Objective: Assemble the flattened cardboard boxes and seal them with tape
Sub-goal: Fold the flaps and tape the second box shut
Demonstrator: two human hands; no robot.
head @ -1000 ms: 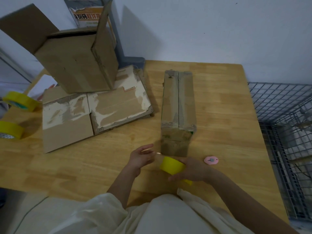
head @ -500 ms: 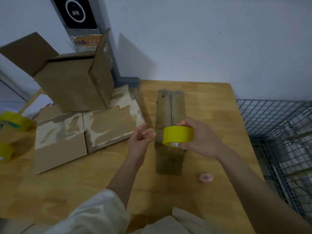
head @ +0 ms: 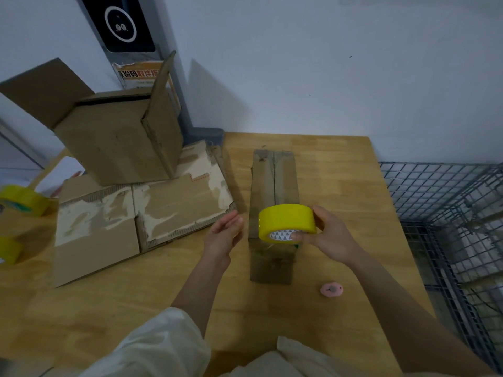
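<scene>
While the right hand (head: 330,236) grips the yellow tape roll (head: 286,222), thumb inside the core and fingers curled over its outer rim, it holds the roll above the near half of the long assembled box (head: 273,186) lying mid-worktop. Just left of the box, the left hand (head: 224,236) hovers with straight fingers, holding nothing. Flattened cardboard boxes (head: 141,213) lie toward the worktop's left edge, an open box (head: 119,142) on them.

The right hand (head: 330,236) has lifted the tape roll (head: 286,223) above the box (head: 273,186).
</scene>
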